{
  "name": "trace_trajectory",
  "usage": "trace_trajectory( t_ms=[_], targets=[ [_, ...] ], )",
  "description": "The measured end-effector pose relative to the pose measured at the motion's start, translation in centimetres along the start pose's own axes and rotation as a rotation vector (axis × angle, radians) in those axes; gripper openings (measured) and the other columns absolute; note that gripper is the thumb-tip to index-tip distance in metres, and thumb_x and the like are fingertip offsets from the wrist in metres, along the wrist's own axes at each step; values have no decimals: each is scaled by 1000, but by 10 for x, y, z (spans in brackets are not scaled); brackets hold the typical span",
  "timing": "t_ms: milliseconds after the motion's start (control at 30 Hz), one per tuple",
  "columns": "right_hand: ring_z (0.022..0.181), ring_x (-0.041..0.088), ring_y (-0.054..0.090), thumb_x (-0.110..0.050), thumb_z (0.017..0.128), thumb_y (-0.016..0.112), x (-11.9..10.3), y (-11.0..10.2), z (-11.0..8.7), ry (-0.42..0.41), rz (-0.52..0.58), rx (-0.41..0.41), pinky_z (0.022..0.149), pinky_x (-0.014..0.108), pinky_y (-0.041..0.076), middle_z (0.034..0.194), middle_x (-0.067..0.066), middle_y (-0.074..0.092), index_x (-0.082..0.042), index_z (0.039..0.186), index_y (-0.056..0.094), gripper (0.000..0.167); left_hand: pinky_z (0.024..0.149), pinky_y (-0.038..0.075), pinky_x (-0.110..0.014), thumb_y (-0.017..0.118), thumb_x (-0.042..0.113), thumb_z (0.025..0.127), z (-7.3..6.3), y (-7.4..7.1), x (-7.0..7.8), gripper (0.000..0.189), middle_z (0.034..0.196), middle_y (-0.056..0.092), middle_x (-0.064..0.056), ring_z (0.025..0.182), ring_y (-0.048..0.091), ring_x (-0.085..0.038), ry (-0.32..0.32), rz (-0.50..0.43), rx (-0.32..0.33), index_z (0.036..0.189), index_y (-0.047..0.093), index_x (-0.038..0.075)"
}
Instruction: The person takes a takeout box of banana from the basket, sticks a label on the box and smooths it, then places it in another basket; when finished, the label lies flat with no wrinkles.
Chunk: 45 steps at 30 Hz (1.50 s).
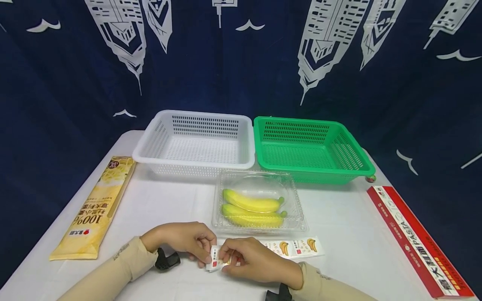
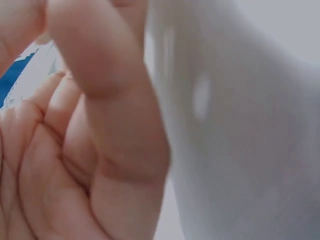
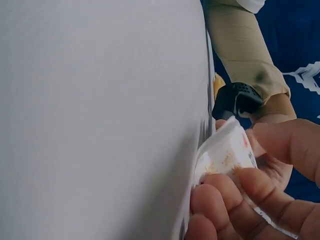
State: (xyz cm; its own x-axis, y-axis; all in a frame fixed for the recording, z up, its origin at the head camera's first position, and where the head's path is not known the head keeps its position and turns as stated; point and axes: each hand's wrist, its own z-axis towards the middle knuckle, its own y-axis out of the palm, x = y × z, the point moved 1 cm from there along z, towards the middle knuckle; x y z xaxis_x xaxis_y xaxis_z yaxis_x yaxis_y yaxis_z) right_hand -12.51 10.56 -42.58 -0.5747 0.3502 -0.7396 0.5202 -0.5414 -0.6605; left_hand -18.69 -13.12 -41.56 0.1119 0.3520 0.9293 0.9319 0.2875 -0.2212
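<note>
A white strip of banana labels (image 1: pixel 308 247) lies at the front middle of the table, printed with small bananas and red marks. Its left end is folded up between both hands. My left hand (image 1: pixel 190 240) pinches the edge of that end. From the other side, my right hand (image 1: pixel 256 259) grips the same part with curled fingers; in the right wrist view the label strip (image 3: pixel 227 150) stands raised between thumb and fingers. Just behind the hands is a lidded clear plastic clamshell (image 1: pixel 297 215) with two yellow-green bananas (image 1: pixel 254 205) inside. The left wrist view shows mostly the palm and fingers (image 2: pixel 120 115).
At the back stand a white basket (image 1: pixel 196 164) and a green basket (image 1: pixel 320 172), side by side. A yellow pasta bag (image 1: pixel 92 209) lies along the left edge, a red pasta box (image 1: pixel 421 242) along the right. A small round object (image 1: pixel 370 179) sits near the green basket.
</note>
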Motion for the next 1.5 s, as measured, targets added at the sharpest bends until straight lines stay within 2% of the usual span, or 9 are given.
trace_trajectory(
  t_ms=[233, 467, 633, 733, 1000, 1267, 1367, 1500],
  targets=[
    [72, -9, 55, -23, 93, 89, -1, 5, 3, 50, 18, 62, 64, 16, 53, 81, -12, 66, -13, 93, 64, 27, 60, 48, -14, 73, -3, 99, 6, 6, -3, 8, 78, 76, -2, 72, 69, -3, 44, -78, -6, 96, 66, -6],
    [62, -11, 49, -23, 91, 90, 1, 8, 5, 86, 21, 107, 55, 14, 48, 71, -17, 59, -13, 84, 59, 33, 60, 49, -14, 74, -4, 98, 8, 9, -3, 9, 78, 75, 0, 71, 70, -3, 55, -96, 8, 94, 66, -7],
    [62, -12, 44, -16, 96, 84, 4, 5, 2, 30, 8, 97, 54, 13, 44, 69, -17, 52, -12, 86, 62, 24, 60, 47, -15, 74, -4, 98, 5, 6, -3, 10, 76, 73, 6, 70, 69, -3, 21, -101, -13, 92, 65, -2],
    [63, -12, 44, -11, 97, 80, 6, 3, -1, 7, -6, 90, 54, 13, 44, 69, -16, 51, -12, 88, 63, 20, 59, 44, -15, 73, -5, 97, 3, 3, -5, 12, 74, 72, 5, 68, 67, -3, -6, -100, -30, 92, 64, 1],
    [65, -8, 46, -8, 97, 79, 3, -13, -17, 93, 24, 107, 58, 16, 45, 71, -17, 53, -11, 88, 62, 19, 57, 42, -16, 74, -4, 96, -2, -5, -4, 16, 72, 72, 2, 63, 64, -4, -53, -26, 10, 92, 63, 7],
    [60, -6, 33, -5, 99, 73, -1, -31, -31, 109, 57, 135, 58, 16, 33, 69, -19, 41, -13, 90, 57, 20, 56, 40, -16, 76, -5, 94, -8, -8, -4, 14, 69, 71, 2, 60, 61, -4, -99, 13, 39, 92, 66, 5],
    [59, -5, 41, -6, 104, 68, -2, -35, -34, 98, 94, 126, 56, 16, 37, 68, -17, 50, -12, 96, 58, 14, 56, 40, -17, 77, -4, 92, -9, -8, -5, 15, 67, 70, 3, 59, 60, -5, -116, 25, 50, 92, 66, 6],
    [60, 3, 58, -4, 109, 61, -4, -39, -36, 91, 171, 100, 55, 20, 47, 71, -4, 66, -10, 107, 58, 7, 56, 42, -17, 82, 0, 89, -13, -10, -3, 16, 64, 68, 4, 58, 60, -6, -125, 80, 98, 90, 68, 7]
  ],
)
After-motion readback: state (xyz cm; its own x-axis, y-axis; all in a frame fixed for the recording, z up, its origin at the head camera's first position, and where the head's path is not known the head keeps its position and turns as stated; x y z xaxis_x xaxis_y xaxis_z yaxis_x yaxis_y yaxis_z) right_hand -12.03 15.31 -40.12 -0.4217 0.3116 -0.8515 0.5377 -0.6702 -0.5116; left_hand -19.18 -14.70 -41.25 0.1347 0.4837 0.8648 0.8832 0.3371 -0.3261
